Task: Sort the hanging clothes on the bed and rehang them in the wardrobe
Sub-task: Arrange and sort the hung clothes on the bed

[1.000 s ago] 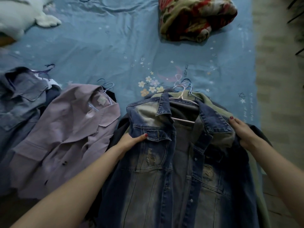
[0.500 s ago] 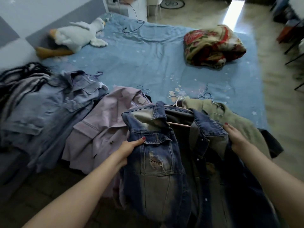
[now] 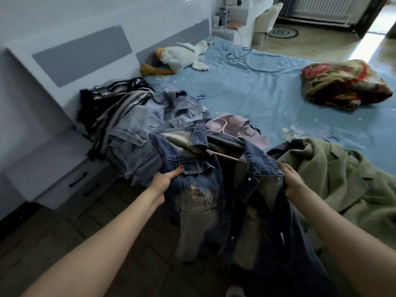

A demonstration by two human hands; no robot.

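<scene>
A faded blue denim jacket (image 3: 199, 189) on a pale hanger (image 3: 222, 155) hangs in the air in front of me, off the bed. My left hand (image 3: 165, 179) grips its left chest panel and my right hand (image 3: 294, 182) grips its right front below the collar. On the blue bed (image 3: 267, 86) lie a green coat (image 3: 342, 179) at the right, a lilac jacket (image 3: 233, 125) behind the denim collar, light denim garments (image 3: 150, 125) at the left, and a black-and-white striped piece (image 3: 115, 103) by the headboard.
A white plush goose (image 3: 182, 55) lies near the headboard. A rolled floral blanket (image 3: 345, 84) sits at the bed's far right. A grey bedside drawer unit (image 3: 64, 174) stands left, above dark tiled floor. A white chair (image 3: 265, 20) and desk stand beyond the bed.
Both hands have lifted the denim jacket off the pile on the bed and drawn it toward me. My view has risen and swung left, bringing the headboard and bedside unit into sight.
</scene>
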